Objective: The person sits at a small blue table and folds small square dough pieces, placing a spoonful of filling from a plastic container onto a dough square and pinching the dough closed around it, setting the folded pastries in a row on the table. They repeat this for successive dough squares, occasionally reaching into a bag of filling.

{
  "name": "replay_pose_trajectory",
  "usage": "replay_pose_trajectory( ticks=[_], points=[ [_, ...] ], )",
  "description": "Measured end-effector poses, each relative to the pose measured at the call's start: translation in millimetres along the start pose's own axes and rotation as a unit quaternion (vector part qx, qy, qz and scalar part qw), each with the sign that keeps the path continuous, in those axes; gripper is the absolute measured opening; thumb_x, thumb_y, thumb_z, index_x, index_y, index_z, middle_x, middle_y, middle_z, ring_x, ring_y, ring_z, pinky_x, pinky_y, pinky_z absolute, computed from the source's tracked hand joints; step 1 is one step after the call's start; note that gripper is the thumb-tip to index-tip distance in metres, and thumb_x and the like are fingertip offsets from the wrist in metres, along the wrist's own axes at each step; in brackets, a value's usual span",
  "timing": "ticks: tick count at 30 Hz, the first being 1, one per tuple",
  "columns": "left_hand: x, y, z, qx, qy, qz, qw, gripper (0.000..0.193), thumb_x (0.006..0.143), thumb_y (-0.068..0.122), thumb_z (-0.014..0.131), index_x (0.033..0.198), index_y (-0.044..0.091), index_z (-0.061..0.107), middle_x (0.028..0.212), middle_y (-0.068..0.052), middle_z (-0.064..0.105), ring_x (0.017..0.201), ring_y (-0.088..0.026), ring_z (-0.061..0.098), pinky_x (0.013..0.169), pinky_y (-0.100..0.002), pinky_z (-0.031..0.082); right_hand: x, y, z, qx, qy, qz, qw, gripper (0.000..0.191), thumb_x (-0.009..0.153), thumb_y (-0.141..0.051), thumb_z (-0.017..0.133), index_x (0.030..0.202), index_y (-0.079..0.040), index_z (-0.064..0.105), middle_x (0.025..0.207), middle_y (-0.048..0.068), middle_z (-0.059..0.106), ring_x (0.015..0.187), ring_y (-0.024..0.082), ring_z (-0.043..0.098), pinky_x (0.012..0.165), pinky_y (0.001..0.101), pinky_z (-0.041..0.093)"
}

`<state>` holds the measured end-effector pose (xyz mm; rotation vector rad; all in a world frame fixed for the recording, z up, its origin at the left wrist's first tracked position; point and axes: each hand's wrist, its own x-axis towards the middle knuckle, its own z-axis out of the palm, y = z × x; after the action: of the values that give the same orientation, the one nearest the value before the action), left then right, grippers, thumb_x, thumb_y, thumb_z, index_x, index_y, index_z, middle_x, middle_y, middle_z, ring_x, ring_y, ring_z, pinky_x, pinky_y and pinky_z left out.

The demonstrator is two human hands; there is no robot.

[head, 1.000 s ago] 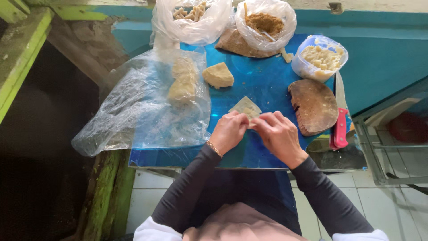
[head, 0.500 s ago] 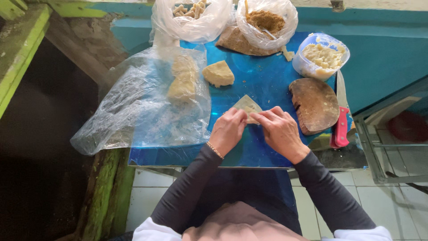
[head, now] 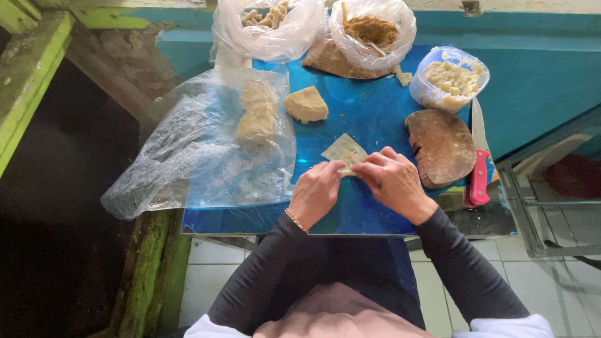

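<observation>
Both hands meet at the worktop's (head: 375,112) centre, fingers curled and pinching a pale dough wrapper (head: 343,150): left hand (head: 316,193) on its near corner, right hand (head: 393,181) over its right edge, forearms angled inward. A wooden board (head: 441,145) lies at 3 o'clock, a dough lump (head: 305,104) at 11.

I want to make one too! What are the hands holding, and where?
Both hands, left and right, pinch the near edge of a thin dough sheet lying on the blue table.
</observation>
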<state>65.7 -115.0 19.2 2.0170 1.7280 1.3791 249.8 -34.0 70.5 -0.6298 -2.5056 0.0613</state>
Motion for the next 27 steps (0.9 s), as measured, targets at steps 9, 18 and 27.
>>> replay_pose_trajectory(
  ticks=[9,18,27],
  points=[
    [1.7,-1.9,3.8,0.028,0.024,0.006,0.999,0.012,0.09,0.008,0.067,0.101,0.005,0.071,0.099,-0.012,0.066,0.098,-0.033,0.065,0.085,-0.043,0.053,-0.9,-2.5,3.8,-0.005,0.01,0.031,0.999,0.007,0.088,-0.019,0.076,0.09,-0.013,0.075,0.085,0.002,0.067,0.084,0.026,0.062,0.072,0.0385,0.052],
    [8.2,3.4,9.4,0.039,0.015,-0.041,0.998,0.005,0.088,0.012,0.07,0.092,0.01,0.072,0.095,-0.01,0.065,0.095,-0.032,0.066,0.079,-0.042,0.054,1.5,-2.0,4.9,-0.021,-0.018,0.068,0.997,0.018,0.085,-0.021,0.076,0.101,-0.013,0.073,0.084,0.001,0.068,0.084,0.025,0.063,0.073,0.0396,0.052],
    [2.9,1.1,0.9,-0.026,-0.007,-0.055,0.998,0.015,0.088,0.009,0.067,0.099,0.014,0.076,0.097,-0.009,0.067,0.095,-0.03,0.067,0.081,-0.041,0.054,-5.6,-5.4,2.4,-0.007,-0.025,0.034,0.999,0.014,0.086,-0.019,0.075,0.1,-0.019,0.073,0.088,0.002,0.063,0.088,0.025,0.062,0.073,0.0396,0.051]
  ],
)
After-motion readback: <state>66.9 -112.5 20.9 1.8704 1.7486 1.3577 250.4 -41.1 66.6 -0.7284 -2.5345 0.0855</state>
